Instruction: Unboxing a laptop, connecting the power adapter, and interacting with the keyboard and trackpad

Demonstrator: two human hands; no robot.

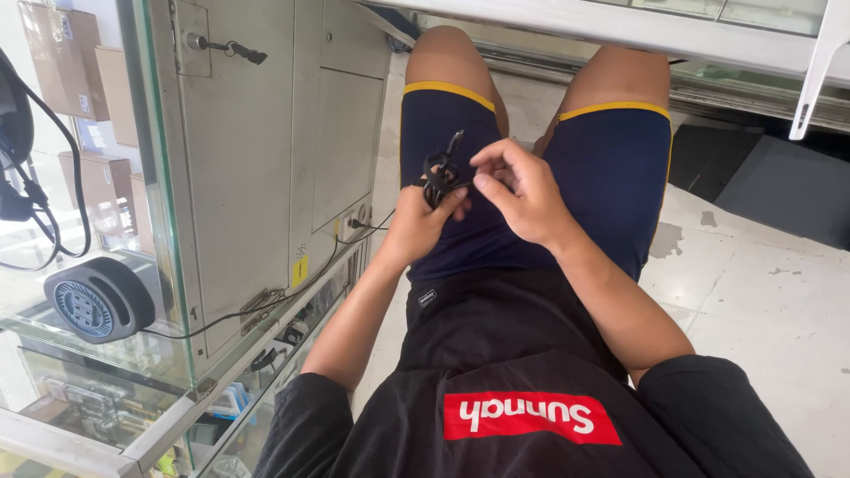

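i am sitting with my hands over my lap. my left hand point(423, 219) is gripping a small bundle of black cord point(440, 173), wound around my fingers, with one end sticking up. my right hand point(521, 188) is pinching at the bundle, fingertips touching it. the cord is above my dark blue shorts point(611, 168). a glass case point(168, 292) is standing at my left, with a round black cable reel point(99, 299) on its shelf.
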